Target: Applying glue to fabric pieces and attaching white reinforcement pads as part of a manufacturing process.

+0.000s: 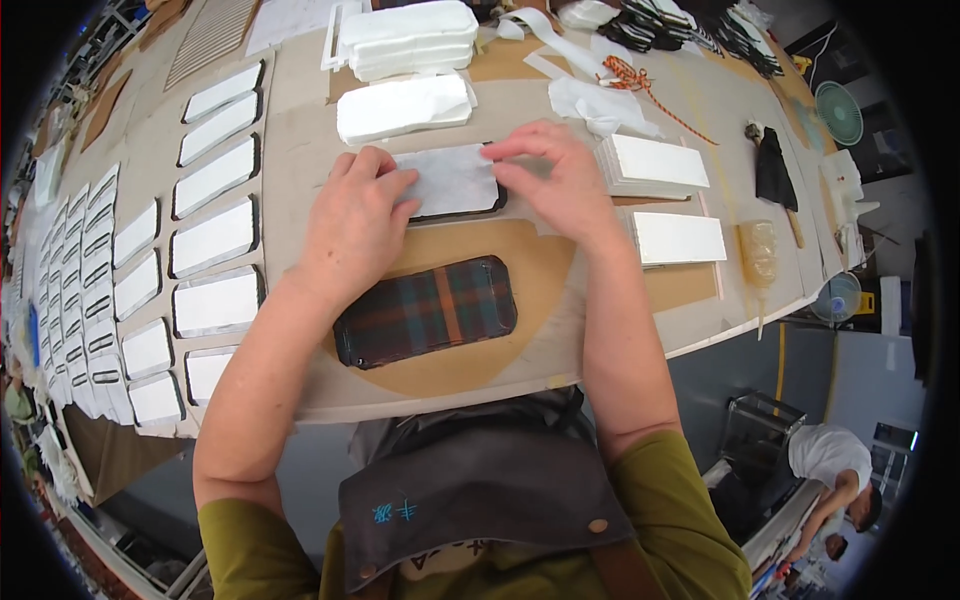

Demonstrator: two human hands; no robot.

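A rectangular white sheet [450, 178] lies over a dark-edged panel with rounded corners, in the middle of the table. My left hand [350, 215] is curled over the left end of this sheet, its fingers bent and thumb close to the index finger. At the sheet's right end, the thumb and index finger of my right hand [560, 180] close on the corner; the dark rim shows just below them. Nearer to me, a plaid fabric panel [430, 310] in dark green and brown lies flat on brown board [545, 290], touched by neither hand.
Several white-topped, dark-edged panels [215, 240] stand in columns at left. White pads are stacked behind [405, 105] and at right [655, 165]. An orange cord [630, 75], a black brush-like tool [772, 175] and a yellowish translucent piece [758, 250] lie farther right. Another person [830, 470] sits at lower right.
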